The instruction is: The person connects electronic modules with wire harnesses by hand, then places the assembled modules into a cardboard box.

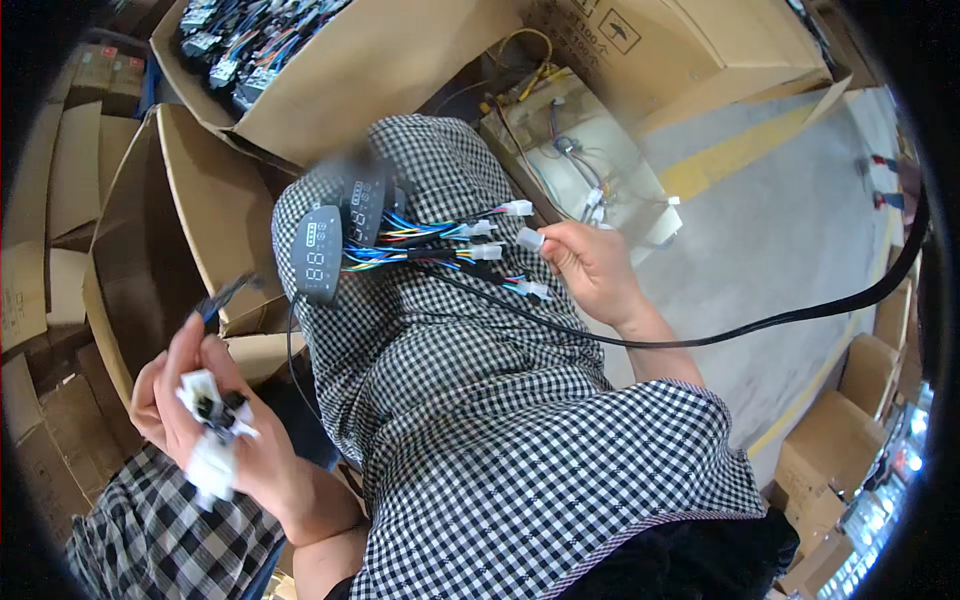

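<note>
A black-and-white checked woven cloth (460, 490) covers the lap. Brown cardboard cartons (340, 85) stand beyond and left of the cloth; one bears printed characters and an umbrella symbol. A pale rectangular board (625, 175) lies beyond its right side. A long black cable (800, 318) crosses the cloth and right forearm. The left hand (264, 455), left of the cloth, curls around a blurred dark cable (228, 298), white plastic plugs (210, 468) against it. The right hand (590, 268), at the cloth's right edge, pinches a small white plastic connector (529, 239). Two dark rounded display panels (320, 260) with digit markings rest on the cloth.
</note>
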